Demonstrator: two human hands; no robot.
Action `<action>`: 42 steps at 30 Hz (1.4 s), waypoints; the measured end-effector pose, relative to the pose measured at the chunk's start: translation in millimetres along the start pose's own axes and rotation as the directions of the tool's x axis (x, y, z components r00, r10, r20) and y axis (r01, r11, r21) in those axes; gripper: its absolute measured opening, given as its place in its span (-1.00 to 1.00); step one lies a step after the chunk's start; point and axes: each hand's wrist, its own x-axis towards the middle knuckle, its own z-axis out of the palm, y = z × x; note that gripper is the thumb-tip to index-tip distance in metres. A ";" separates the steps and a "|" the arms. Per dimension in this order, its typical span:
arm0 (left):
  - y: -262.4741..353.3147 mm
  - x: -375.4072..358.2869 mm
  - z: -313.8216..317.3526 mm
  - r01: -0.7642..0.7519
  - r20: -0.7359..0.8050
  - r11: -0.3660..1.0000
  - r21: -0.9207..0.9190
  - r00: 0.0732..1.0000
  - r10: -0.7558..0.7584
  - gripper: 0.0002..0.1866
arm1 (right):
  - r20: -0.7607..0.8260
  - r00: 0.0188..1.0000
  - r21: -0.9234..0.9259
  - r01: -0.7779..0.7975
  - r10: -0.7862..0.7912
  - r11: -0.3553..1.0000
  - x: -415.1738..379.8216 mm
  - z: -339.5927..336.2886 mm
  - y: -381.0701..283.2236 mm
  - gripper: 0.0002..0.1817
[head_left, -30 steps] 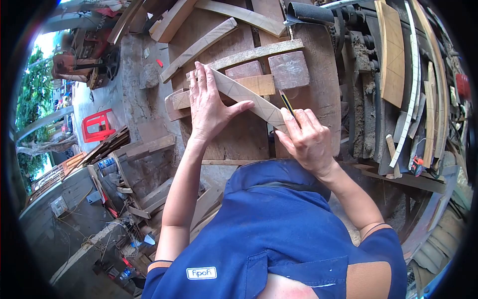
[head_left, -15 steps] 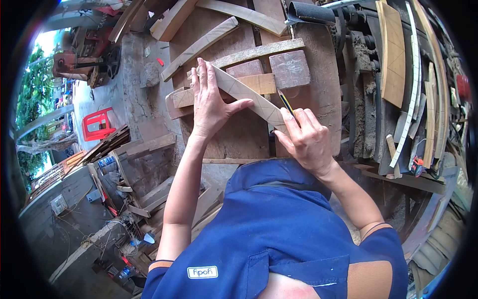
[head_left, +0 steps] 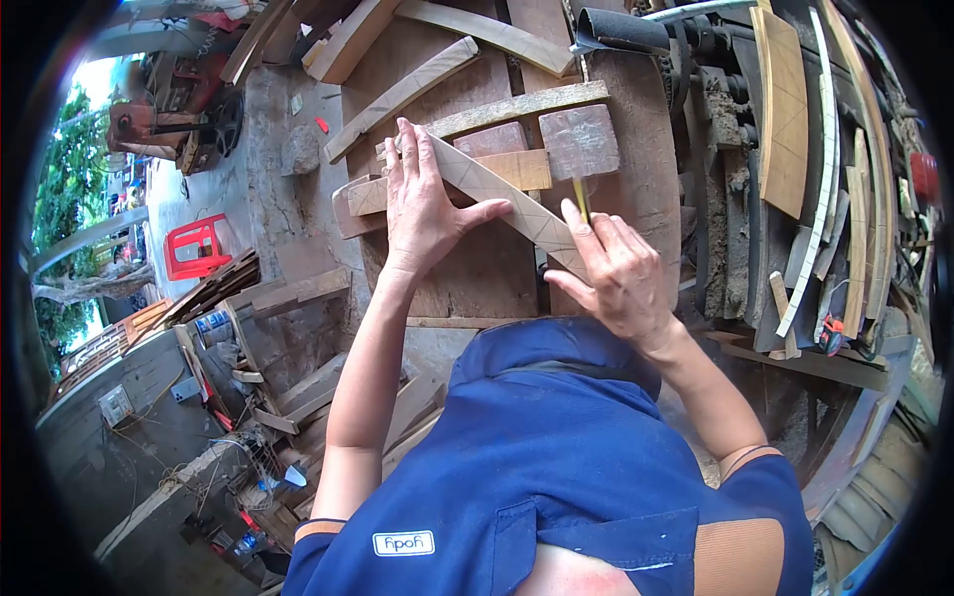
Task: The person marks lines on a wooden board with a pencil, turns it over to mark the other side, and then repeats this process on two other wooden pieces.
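A flat wooden piece (head_left: 489, 186) with pencilled zigzag lines lies slantwise over other wood on the workbench. My left hand (head_left: 417, 204) rests on its upper left end, fingers stretched out and thumb spread along the near edge. At its lower right end, my right hand (head_left: 621, 268) pinches a yellow and black pencil (head_left: 582, 202), whose tip is blurred and points away from me. The right thumb is by the piece's near corner. Under and beyond the piece are a yellowish wood block (head_left: 525, 168), a long strip (head_left: 517, 106) and a reddish-brown block (head_left: 579, 142).
More curved wooden pieces (head_left: 402, 99) lie across the far side of the workbench (head_left: 636, 119). A rolled dark sheet (head_left: 621, 30) sits at the back. Several marked strips and a wide curved board (head_left: 783, 114) stand at right. A red plastic stool (head_left: 194, 246) is on the floor at left.
My right hand has shifted slightly, and the pencil has swung more upright, its tip moving right and now blurred. My left hand and the marked piece are nearly unmoved.
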 end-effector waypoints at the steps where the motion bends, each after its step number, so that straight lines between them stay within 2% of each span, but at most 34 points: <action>1: -0.1 -0.2 0.1 -0.002 -0.001 1.000 0.014 1.000 0.002 0.59 | 0.020 1.000 -0.003 0.013 -0.013 1.000 2.6 -4.6 1.3 -0.36; 2: -0.4 -0.5 -0.1 0.002 -0.001 1.000 0.014 1.000 -0.002 0.59 | 0.022 1.000 -0.002 0.016 -0.016 1.000 7.0 -8.1 2.2 -0.36; 4: 0.1 -0.2 0.2 -0.001 0.000 1.000 0.010 1.000 0.001 0.58 | -0.158 0.987 0.427 0.094 -0.028 0.899 17.9 -12.0 7.0 -0.38; 5: 0.8 -0.2 0.5 -0.002 -0.001 1.000 0.009 1.000 0.002 0.58 | -0.158 0.987 0.426 0.093 -0.027 0.900 20.5 -11.1 11.9 -0.38; 7: 0.9 -0.2 0.0 0.003 0.001 1.000 0.012 1.000 -0.003 0.58 | -0.027 0.988 0.637 -0.101 0.152 0.764 25.9 -4.9 23.4 -0.43; 8: 0.6 0.2 -0.4 0.004 -0.002 1.000 0.015 1.000 -0.004 0.58 | -0.085 0.980 0.670 -0.079 0.182 0.738 30.4 4.9 26.8 -0.55; 9: 0.8 0.5 -0.3 0.006 0.003 1.000 0.014 1.000 -0.006 0.58 | -0.087 0.980 0.671 -0.074 0.178 0.737 37.5 -0.9 25.1 -0.55; 11: -0.5 -0.2 -0.5 0.011 0.009 1.000 0.015 1.000 -0.011 0.58 | 0.168 0.951 0.783 -0.289 0.260 0.550 53.0 -18.0 17.6 -0.62; 12: -0.7 -0.2 -0.2 0.006 0.005 1.000 0.008 1.000 -0.006 0.58 | -0.031 0.969 0.801 -0.123 0.246 0.586 60.2 -6.8 16.0 -0.58; 17: -1.2 0.7 1.9 0.004 -0.002 1.000 0.008 1.000 -0.004 0.58 | 0.024 0.939 0.858 -0.196 0.344 0.475 86.5 29.8 19.0 -0.65; 20: -0.4 0.2 0.1 0.009 -0.001 1.000 0.002 1.000 -0.009 0.58 | -0.091 0.968 0.721 -0.098 0.234 0.686 95.8 33.3 13.0 -0.74; 25: 0.6 0.1 0.7 0.018 0.000 1.000 0.012 1.000 -0.018 0.57 | -0.004 0.976 0.696 -0.155 0.220 0.701 101.2 34.0 6.6 -0.76; 27: 1.0 -0.1 -0.2 0.023 0.004 1.000 0.008 1.000 -0.023 0.56 | -0.142 0.981 0.666 -0.003 0.131 0.746 102.7 41.7 8.5 -0.78; 30: 0.0 0.1 0.6 0.018 0.000 1.000 0.008 1.000 -0.018 0.56 | -0.182 0.980 0.621 0.055 0.076 0.782 102.4 46.1 8.5 -0.79; 34: 1.0 0.1 0.6 0.027 -0.001 1.000 0.012 1.000 -0.027 0.55 | -0.155 0.988 0.572 0.081 0.010 0.816 91.0 34.3 10.5 -0.79; 36: 0.7 -0.2 0.6 0.026 -0.006 1.000 0.006 1.000 -0.026 0.54 | -0.083 0.996 0.553 0.016 0.037 0.833 86.4 27.1 10.3 -0.79; 39: 1.5 0.3 1.5 0.024 -0.006 1.000 0.001 1.000 -0.024 0.54 | -0.126 0.992 0.614 0.055 0.029 0.788 94.0 37.8 9.8 -0.80; 42: 0.3 0.2 0.8 0.033 0.007 0.999 0.019 0.999 -0.033 0.55 | -0.191 0.982 0.584 0.109 0.005 0.805 105.4 49.8 7.9 -0.81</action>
